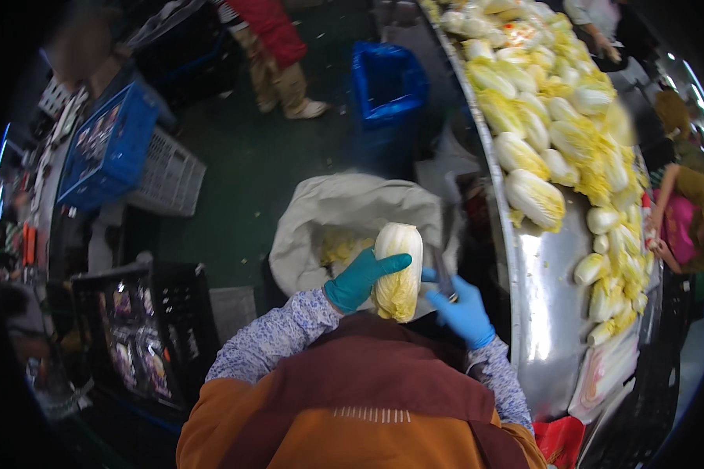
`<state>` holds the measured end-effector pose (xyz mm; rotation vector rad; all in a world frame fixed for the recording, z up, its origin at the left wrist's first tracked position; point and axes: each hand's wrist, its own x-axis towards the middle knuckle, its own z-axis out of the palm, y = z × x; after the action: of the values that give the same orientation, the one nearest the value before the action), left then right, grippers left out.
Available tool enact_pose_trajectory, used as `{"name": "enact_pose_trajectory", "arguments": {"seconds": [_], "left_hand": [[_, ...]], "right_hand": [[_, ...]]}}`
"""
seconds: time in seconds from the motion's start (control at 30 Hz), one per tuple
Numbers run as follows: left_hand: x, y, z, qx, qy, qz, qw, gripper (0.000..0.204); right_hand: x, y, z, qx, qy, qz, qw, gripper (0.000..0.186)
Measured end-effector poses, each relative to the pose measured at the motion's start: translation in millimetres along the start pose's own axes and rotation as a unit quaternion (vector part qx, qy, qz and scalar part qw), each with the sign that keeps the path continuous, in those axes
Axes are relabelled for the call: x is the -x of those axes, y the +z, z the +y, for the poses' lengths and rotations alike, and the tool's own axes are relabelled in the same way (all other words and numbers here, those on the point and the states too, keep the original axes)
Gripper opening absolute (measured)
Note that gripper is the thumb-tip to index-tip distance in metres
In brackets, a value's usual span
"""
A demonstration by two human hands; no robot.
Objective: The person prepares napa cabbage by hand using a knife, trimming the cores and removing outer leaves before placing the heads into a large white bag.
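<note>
From my end I see a glossy metal table (541, 313), a shiny plastic bag (394, 111), a matt sack (299, 223), a smooth-to-crinkled held cabbage (401, 283).

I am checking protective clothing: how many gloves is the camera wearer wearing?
2: green glove on the left hand, which holds a cabbage; blue glove on the right hand. Any layer underneath would be hidden.

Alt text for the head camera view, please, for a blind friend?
A teal-gloved left hand holds a pale cabbage and a blue-gloved right hand a knife, above an open whitish sack containing yellow leaves. More cabbages crowd a metal table at right.
</note>
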<state>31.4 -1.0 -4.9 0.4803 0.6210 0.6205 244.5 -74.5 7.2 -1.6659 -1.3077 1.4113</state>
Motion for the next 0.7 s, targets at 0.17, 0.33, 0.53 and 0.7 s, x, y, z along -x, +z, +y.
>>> {"name": "enact_pose_trajectory", "arguments": {"seconds": [0.17,0.33,0.53,0.7], "left_hand": [[35,-47,10,-0.149,0.069,0.035,0.986,0.058],[47,-67,19,-0.212,0.062,0.001,0.975,0.064],[49,-73,21,-0.195,0.039,-0.03,0.98,0.067],[49,-77,17,-0.198,0.017,-0.02,0.98,0.068]], "right_hand": [[-40,15,-26,0.214,-0.224,0.05,0.949,0.025],[-57,35,-45,0.344,-0.344,-0.01,0.874,0.032],[-58,43,-49,0.373,-0.359,-0.033,0.855,0.022],[-54,47,-48,0.379,-0.35,-0.045,0.855,0.023]]}}
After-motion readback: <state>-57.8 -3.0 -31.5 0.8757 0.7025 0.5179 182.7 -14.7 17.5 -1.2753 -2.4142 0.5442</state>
